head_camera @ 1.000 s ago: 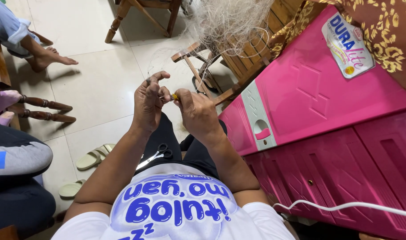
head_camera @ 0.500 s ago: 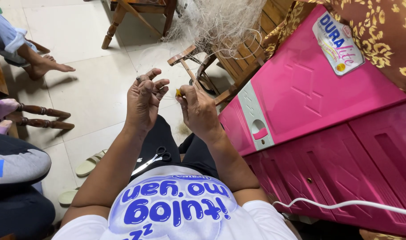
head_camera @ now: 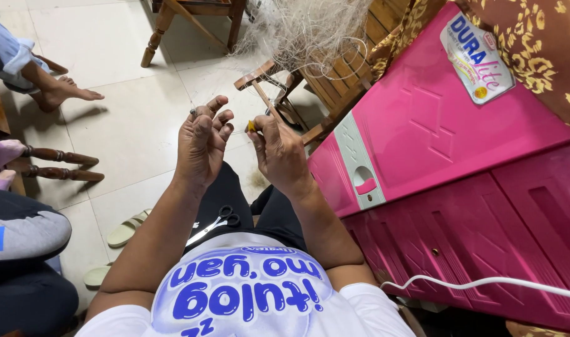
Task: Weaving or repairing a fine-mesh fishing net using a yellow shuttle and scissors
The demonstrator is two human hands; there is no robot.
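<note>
Pinching a yellow bit [head_camera: 252, 126], the right hand [head_camera: 278, 156] nears the pink cabinet [head_camera: 434, 143].

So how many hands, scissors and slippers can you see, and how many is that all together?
Hands: 2, the left hand and the right hand, which pinches a small yellow thing
Scissors: 1, the scissors lying on the lap
Slippers: 2, one slipper and another slipper on the floor
Total: 5
</note>
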